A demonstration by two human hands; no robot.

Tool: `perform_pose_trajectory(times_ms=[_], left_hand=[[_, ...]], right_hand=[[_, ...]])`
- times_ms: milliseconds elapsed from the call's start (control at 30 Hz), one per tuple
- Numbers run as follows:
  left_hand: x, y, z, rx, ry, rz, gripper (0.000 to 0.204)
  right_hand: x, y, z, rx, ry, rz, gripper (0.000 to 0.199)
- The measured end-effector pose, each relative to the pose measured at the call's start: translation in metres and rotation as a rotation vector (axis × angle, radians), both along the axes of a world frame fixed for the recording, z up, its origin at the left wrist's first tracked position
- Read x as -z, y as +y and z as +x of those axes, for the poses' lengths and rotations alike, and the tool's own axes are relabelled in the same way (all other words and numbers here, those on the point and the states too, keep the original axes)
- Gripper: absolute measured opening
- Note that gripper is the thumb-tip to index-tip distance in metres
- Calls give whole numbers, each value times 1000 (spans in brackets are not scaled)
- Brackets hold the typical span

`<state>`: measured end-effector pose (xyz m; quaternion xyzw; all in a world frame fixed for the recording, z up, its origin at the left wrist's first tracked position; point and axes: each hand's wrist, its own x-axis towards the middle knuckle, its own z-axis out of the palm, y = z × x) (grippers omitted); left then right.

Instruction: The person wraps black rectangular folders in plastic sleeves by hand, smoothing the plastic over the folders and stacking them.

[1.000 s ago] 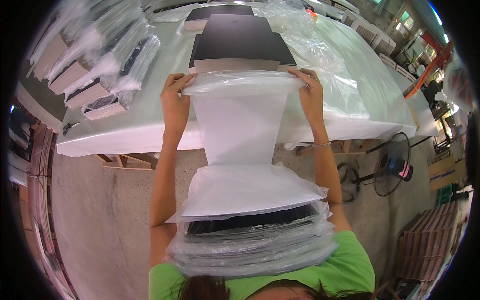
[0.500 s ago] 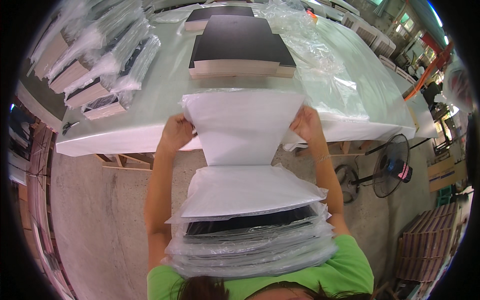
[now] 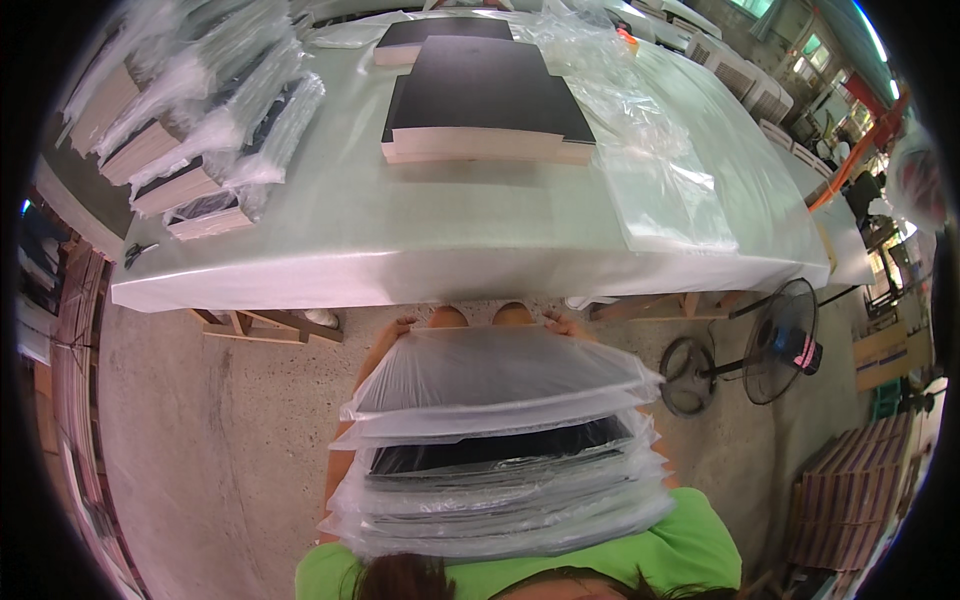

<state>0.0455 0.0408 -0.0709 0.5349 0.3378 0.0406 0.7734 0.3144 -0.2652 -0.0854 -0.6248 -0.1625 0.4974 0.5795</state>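
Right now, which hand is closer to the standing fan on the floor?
The right hand. It peeks out at the far right corner of the bagged stack, on the standing fan's side. The left hand is at the far left corner, farther off.

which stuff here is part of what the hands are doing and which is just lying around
In hand:
- left hand and right hand at the far edge of the top bagged panel
- stack of bagged panels beneath it

Lying about:
- bare black panels on the table
- loose plastic bag
- wrapped bundles
- floor fan

Bare table edge lies open (black boards block farther back).
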Motion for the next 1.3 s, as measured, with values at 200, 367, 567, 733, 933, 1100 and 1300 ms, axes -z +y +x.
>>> perform_pose_trajectory(times_ms=[200,367,567,733,933,1100,1300], left_hand=[[58,-2,-8,-150,-210,610,36],[4,-19,-40,-55,-16,619,39],[-29,-28,-113,48,268,463,42],[-46,-15,-132,-7,362,426,44],[-53,-25,-132,-55,363,375,48],[-70,-54,-97,-87,229,358,51],[-122,-53,-35,-88,-32,429,54]], right_hand=[[28,0,-12,-76,-559,74,48],[-40,-2,-9,-4,-484,-98,48],[-81,41,-21,-39,-469,-182,47],[-99,73,-22,-86,-467,-220,47],[-117,94,-24,-131,-469,-266,46],[-125,98,-39,-189,-461,-280,46],[-141,41,-61,-102,-427,-249,47]])
